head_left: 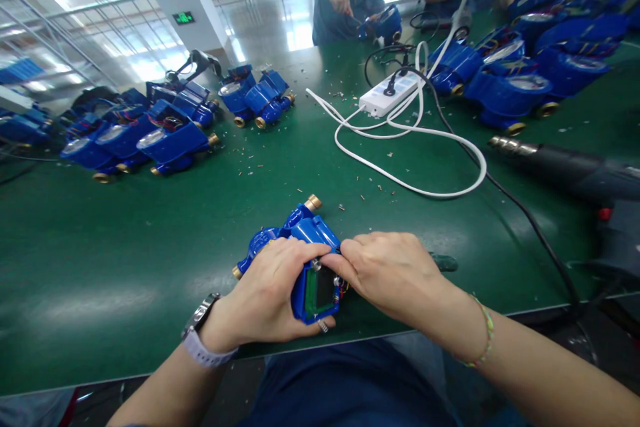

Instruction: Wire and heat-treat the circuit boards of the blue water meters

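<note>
the left hand point(265, 287) has its grip curled about the blue box point(296, 297) of the meter point(313, 230), one finger along its far edge and a digit showing at its near edge, next to a small spring point(323, 326). the right hand point(395, 267) has its fingertips pressed together at the box's far right corner, almost meeting the left fingertip; whether they pinch anything is hidden.

the meter sits over the bench point(200, 227), near its front edge. its pipe body runs aslant, from a brass end point(237, 272) at near left to another brass end point(313, 202) at far right. the body lies beyond the left hand, while the box's open face, with a green board point(311, 290) in it, lies between the two hands. the left hand is nearer the pipe and covers the box's left side; the right hand is nearer the coloured wires point(343, 288) at the box's right side.

farther off, from left to right, are a cluster of blue meters point(173, 143), a pair of them point(267, 97), a worker's hand point(341, 0) by another blue unit point(389, 23), a white power strip point(390, 95) and a heat gun point(565, 163).
</note>
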{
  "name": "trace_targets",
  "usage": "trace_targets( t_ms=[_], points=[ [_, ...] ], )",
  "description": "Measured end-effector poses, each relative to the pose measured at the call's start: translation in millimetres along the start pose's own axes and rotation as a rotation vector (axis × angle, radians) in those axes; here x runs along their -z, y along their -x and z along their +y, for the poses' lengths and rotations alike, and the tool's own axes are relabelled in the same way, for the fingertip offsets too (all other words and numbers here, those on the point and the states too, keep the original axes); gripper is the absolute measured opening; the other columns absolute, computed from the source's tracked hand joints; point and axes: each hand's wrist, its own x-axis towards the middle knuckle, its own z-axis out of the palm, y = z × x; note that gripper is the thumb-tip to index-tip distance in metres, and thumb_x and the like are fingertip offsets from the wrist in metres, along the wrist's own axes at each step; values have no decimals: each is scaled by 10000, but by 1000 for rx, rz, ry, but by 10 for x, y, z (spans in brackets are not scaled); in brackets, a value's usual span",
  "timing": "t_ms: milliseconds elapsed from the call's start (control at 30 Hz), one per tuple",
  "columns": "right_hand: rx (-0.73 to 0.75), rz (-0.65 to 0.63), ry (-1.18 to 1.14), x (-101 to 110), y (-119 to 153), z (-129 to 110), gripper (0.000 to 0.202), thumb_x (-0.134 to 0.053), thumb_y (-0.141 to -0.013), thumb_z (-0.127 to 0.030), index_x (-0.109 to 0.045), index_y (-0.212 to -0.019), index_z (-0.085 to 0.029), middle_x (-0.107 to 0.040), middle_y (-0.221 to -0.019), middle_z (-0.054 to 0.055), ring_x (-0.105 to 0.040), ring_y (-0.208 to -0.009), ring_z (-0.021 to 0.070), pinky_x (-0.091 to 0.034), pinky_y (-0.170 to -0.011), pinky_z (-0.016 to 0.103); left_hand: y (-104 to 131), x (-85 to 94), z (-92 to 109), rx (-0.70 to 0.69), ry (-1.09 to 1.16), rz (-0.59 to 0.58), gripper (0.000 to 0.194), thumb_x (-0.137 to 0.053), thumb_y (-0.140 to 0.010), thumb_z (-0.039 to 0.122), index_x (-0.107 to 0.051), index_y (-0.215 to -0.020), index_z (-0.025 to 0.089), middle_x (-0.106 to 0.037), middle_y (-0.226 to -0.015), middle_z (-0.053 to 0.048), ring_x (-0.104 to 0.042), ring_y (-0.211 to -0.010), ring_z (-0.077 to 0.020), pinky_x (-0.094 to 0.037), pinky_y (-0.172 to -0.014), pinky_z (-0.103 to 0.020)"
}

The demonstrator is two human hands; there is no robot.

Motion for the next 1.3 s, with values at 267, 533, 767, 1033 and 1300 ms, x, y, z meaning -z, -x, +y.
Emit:
trace_targets(
  t_ms=[267, 533, 767, 1033, 1300],
  points=[
    [291, 284, -129, -233, -77, 230, 661, -191, -1079, -468, -584, -637, -171, -629, -577, 36, -601, -512, 172, -213, -498, 325, 21, -28, -8, 5, 64, 57, 684, -704, -752, 523, -422, -1264, 169, -667, -1093, -123, -672, -988, -263, -533, -851, -379],
    [387, 367, -209, -314, -126, 290, 647, -224, -1081, -461, -543, -602, -166, -566, -531, 11, -531, -476, 134, -234, -502, 314, 31, -30, -6, 12, 97, 66, 714, -758, -700, 488, -429, -1256, 184, -666, -1083, -112, -670, -971, -263, -534, -834, -381],
    [447, 399, -259, -366, -166, 318, 627, -254, -1080, -452, -521, -589, -168, -536, -515, 3, -493, -468, 122, -246, -507, 302, 47, -4, 1, 37, 132, 56, 736, -780, -681, 480, -443, -1265, 185, -661, -1094, -103, -653, -1010, -264, -522, -885, -388],
    [532, 447, -241, -328, -225, 333, 643, -233, -1081, -447, -504, -567, -171, -496, -499, 0, -427, -461, 124, -269, -506, 286, 48, 11, -5, 54, 203, 52, 719, -783, -679, 467, -449, -1257, 201, -660, -1110, -105, -651, -1017, -265, -515, -905, -392],
    [654, 476, -253, -304, -311, 371, 615, -247, -1082, -428, -481, -573, -175, -465, -493, -11, -407, -449, 116, -270, -504, 266, 58, 21, -17, 58, 256, 37, 724, -801, -660, 441, -461, -1250, 193, -662, -1114, -108, -654, -1006, -265, -520, -891, -383]
  ],
)
